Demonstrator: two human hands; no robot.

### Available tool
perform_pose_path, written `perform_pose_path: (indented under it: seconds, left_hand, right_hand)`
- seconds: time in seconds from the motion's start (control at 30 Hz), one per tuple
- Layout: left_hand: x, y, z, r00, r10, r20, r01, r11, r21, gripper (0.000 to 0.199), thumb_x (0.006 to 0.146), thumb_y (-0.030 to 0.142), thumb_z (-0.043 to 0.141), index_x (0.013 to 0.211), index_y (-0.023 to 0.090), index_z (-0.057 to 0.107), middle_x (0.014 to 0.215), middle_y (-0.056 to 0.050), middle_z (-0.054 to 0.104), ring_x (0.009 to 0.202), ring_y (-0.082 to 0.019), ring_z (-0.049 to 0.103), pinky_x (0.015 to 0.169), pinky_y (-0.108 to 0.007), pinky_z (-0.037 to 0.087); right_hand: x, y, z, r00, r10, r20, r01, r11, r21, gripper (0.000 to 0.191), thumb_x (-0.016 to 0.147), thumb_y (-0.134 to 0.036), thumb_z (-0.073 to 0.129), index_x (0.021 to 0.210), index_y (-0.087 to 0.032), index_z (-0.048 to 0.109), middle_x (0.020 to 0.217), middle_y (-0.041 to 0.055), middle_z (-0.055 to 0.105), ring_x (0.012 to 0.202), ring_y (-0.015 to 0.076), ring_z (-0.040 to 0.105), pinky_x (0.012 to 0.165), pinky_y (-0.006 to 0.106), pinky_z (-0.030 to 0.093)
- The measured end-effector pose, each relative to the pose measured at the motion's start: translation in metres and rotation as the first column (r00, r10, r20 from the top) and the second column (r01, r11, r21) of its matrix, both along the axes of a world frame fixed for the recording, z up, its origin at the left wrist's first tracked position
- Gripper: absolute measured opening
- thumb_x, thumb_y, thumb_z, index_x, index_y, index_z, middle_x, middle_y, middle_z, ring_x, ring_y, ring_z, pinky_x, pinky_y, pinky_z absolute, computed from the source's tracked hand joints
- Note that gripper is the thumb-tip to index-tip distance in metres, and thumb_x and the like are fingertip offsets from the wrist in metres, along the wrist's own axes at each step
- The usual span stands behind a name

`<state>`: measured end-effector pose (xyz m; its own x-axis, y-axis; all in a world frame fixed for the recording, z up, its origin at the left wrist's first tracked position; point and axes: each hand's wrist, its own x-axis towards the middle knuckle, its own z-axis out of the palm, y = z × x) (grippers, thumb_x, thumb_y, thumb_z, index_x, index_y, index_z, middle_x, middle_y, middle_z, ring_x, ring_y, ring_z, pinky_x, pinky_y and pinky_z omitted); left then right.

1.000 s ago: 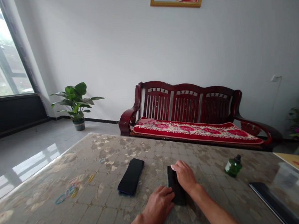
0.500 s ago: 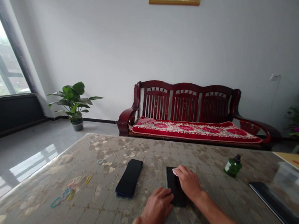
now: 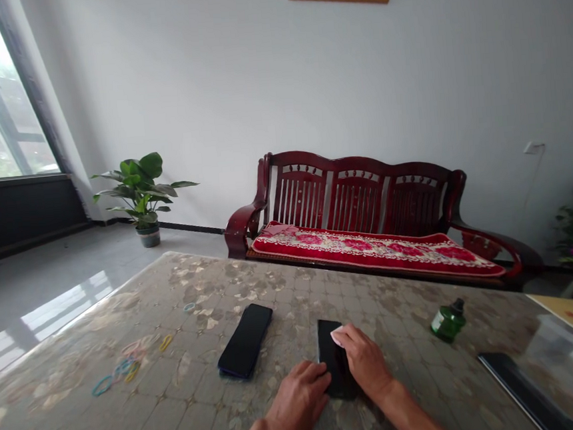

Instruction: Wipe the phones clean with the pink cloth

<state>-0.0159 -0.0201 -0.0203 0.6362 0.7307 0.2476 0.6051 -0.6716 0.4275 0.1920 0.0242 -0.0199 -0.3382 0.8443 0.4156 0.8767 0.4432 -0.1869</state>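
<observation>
A black phone (image 3: 332,351) lies flat on the patterned tablecloth between my hands. My left hand (image 3: 303,395) rests at its lower left edge, fingers curled together against the side. In my right hand (image 3: 363,355) a small white pad (image 3: 337,336) is pinched against the upper part of the screen. To the left, another dark phone (image 3: 247,339) lies on the cloth, with something thin under its lower end.
Coloured bands (image 3: 124,370) lie at the left. A green bottle (image 3: 449,321), a dark flat device (image 3: 520,388) and a clear box (image 3: 569,351) are at the right. Beyond the table stands a red wooden bench (image 3: 355,195).
My right hand with the white pad has shifted very slightly down the phone. The view has tilted a little; my left hand stays at the phone's edge.
</observation>
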Motion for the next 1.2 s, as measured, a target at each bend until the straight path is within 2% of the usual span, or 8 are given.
perform_pose_path:
  seconds: [0.23, 0.37, 0.53, 0.8, 0.87, 1.07, 1.2]
  left_hand:
    - [-0.001, -0.002, 0.0, 1.0, -0.002, 0.003, 0.002, 1.0, 0.006, 0.023, 0.09, 0.011, 0.06, 0.109, 0.022, 0.063, 0.124, -0.003, 0.063, 0.11, -0.021, 0.059, 0.101, -0.032, 0.047]
    - [0.0, -0.002, 0.0, 1.0, 0.007, 0.011, -0.007, 1.0, 0.014, 0.025, 0.089, 0.009, 0.058, 0.109, 0.023, 0.064, 0.122, -0.002, 0.065, 0.109, -0.021, 0.06, 0.1, -0.033, 0.048]
    - [0.0, -0.004, 0.006, 1.0, 0.017, 0.002, -0.017, 0.999, 0.033, 0.03, 0.087, 0.008, 0.058, 0.112, 0.021, 0.064, 0.123, -0.004, 0.065, 0.11, -0.023, 0.06, 0.1, -0.036, 0.049]
    - [-0.002, -0.004, 0.001, 1.0, -0.001, 0.016, 0.0, 0.999, 0.054, 0.032, 0.088, 0.008, 0.055, 0.117, 0.021, 0.062, 0.127, -0.005, 0.063, 0.112, -0.023, 0.059, 0.102, -0.037, 0.048]
    - [-0.002, -0.004, 0.0, 1.0, -0.004, 0.017, 0.003, 0.999, 0.053, 0.032, 0.089, 0.009, 0.053, 0.117, 0.022, 0.062, 0.127, -0.005, 0.063, 0.112, -0.023, 0.059, 0.103, -0.037, 0.047]
    - [0.0, -0.004, 0.002, 1.0, 0.008, 0.01, -0.009, 0.999, 0.032, 0.027, 0.089, 0.009, 0.053, 0.111, 0.021, 0.063, 0.123, -0.005, 0.065, 0.109, -0.023, 0.059, 0.1, -0.035, 0.048]
    - [0.0, -0.004, 0.004, 1.0, 0.01, 0.016, -0.01, 1.0, 0.029, 0.029, 0.089, 0.008, 0.051, 0.112, 0.021, 0.063, 0.124, -0.005, 0.064, 0.109, -0.022, 0.059, 0.1, -0.035, 0.048]
  right_hand:
    - [-0.01, 0.024, 0.015, 0.996, -0.092, -0.003, 0.092, 0.994, -0.059, 0.035, 0.09, -0.005, 0.041, 0.096, -0.023, 0.07, 0.096, 0.0057, 0.066, 0.095, 0.018, 0.063, 0.084, 0.024, 0.047]
    - [-0.009, 0.008, 0.01, 0.998, -0.066, -0.014, 0.065, 0.995, -0.071, 0.025, 0.091, -0.01, 0.047, 0.097, -0.023, 0.068, 0.099, 0.0059, 0.065, 0.096, 0.0187, 0.062, 0.088, 0.027, 0.048]
    - [-0.006, -0.015, 0.005, 1.0, -0.014, -0.012, 0.014, 0.999, -0.052, 0.028, 0.097, -0.013, 0.043, 0.1, -0.024, 0.068, 0.099, 0.005, 0.065, 0.095, 0.0178, 0.062, 0.089, 0.027, 0.047]
    - [-0.015, 0.016, 0.016, 0.996, -0.09, 0.017, 0.09, 0.994, -0.058, 0.03, 0.097, -0.014, 0.044, 0.099, -0.023, 0.072, 0.099, 0.005, 0.068, 0.1, 0.0175, 0.062, 0.091, 0.026, 0.046]
    - [-0.017, 0.014, 0.015, 0.996, -0.09, 0.01, 0.09, 0.994, -0.055, 0.031, 0.097, -0.014, 0.043, 0.098, -0.023, 0.073, 0.1, 0.005, 0.069, 0.099, 0.017, 0.062, 0.091, 0.025, 0.046]
    - [-0.018, -0.013, 0.013, 0.999, -0.039, 0.014, 0.04, 0.999, -0.017, 0.032, 0.097, -0.016, 0.043, 0.101, -0.026, 0.073, 0.096, 0.0047, 0.07, 0.095, 0.0184, 0.062, 0.087, 0.029, 0.047]
    - [-0.019, -0.006, 0.02, 0.996, -0.086, 0.031, 0.087, 0.996, -0.009, 0.026, 0.096, -0.019, 0.05, 0.099, -0.028, 0.074, 0.099, 0.0034, 0.072, 0.101, 0.0214, 0.059, 0.092, 0.035, 0.045]
